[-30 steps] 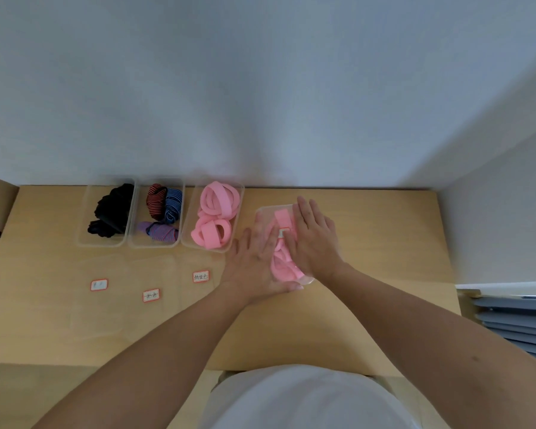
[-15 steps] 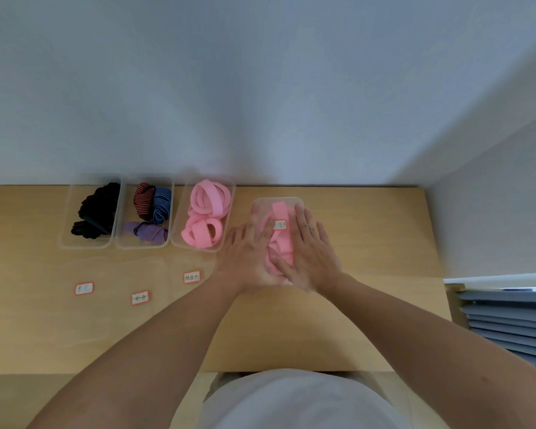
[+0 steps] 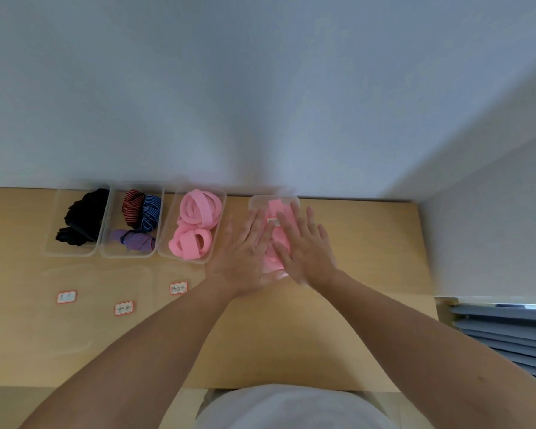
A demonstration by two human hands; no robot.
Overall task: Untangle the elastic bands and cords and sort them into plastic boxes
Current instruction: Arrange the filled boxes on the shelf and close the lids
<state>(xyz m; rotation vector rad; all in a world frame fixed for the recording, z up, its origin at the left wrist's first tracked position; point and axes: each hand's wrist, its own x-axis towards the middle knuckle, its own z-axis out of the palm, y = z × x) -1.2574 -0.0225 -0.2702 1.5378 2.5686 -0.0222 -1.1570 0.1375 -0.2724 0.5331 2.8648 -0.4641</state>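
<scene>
Now, fingers (image 3: 255, 222): all are held straight and slightly spread; nothing is grasped, and they are laid flat on the top of the right box.
Left hand (image 3: 245, 255): pressed palm down on the left part of that box.
Right hand (image 3: 305, 247): pressed palm down on the right part, just beside the left hand.
Right box (image 3: 274, 200): clear plastic, found at the centre of the frame, largely covered by both hands; a small label (image 3: 273, 222) is seen on its top between the fingers.
Pink bands (image 3: 276, 208): seen through the right box, under the hands.
Third box (image 3: 183, 261): set just left of the hands, filled with pink loops (image 3: 195, 227).
Second box (image 3: 127, 256): placed further left, filled with striped cords (image 3: 141, 218).
Left box (image 3: 72, 254): set at the far left, filled with black cords (image 3: 84, 218).
Stickers (image 3: 66, 296): three are laid in front of those boxes, at the lower left.
Table (image 3: 369, 243): light wood, set against a pale wall.
</scene>
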